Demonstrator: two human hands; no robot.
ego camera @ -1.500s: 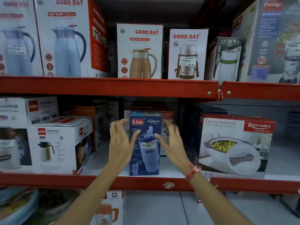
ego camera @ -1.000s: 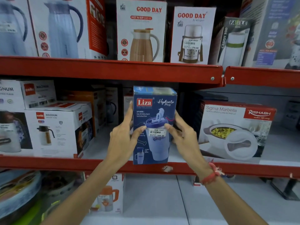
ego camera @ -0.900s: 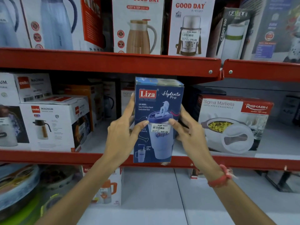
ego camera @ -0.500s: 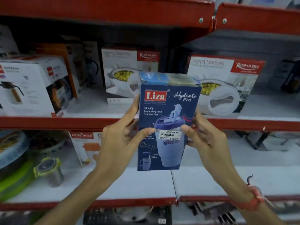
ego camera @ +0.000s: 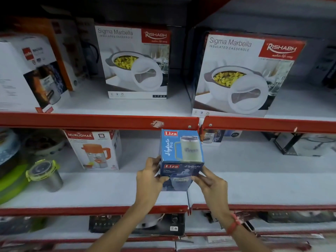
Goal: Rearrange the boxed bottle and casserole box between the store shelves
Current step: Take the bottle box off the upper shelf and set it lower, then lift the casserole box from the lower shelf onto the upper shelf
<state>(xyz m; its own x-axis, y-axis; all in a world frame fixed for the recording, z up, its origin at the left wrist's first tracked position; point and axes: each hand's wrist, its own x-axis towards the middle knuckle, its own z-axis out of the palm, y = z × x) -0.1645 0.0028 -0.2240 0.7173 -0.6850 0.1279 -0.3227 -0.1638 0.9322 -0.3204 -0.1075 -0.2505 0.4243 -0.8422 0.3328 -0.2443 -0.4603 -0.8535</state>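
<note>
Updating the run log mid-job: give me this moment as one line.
step: placing Liza box on lower shelf | left hand: gripping box | right hand: gripping box | casserole boxes: shelf above, untouched

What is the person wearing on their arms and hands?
Both arms are bare, with no sleeves showing and no gloves. The left hand has nothing on it. Just below the right hand, the wrist wears a red thread band. No rings or watch show.

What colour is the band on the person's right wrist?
Red, a thin cord-like wristband on the right wrist, seen best in the head view.
</note>
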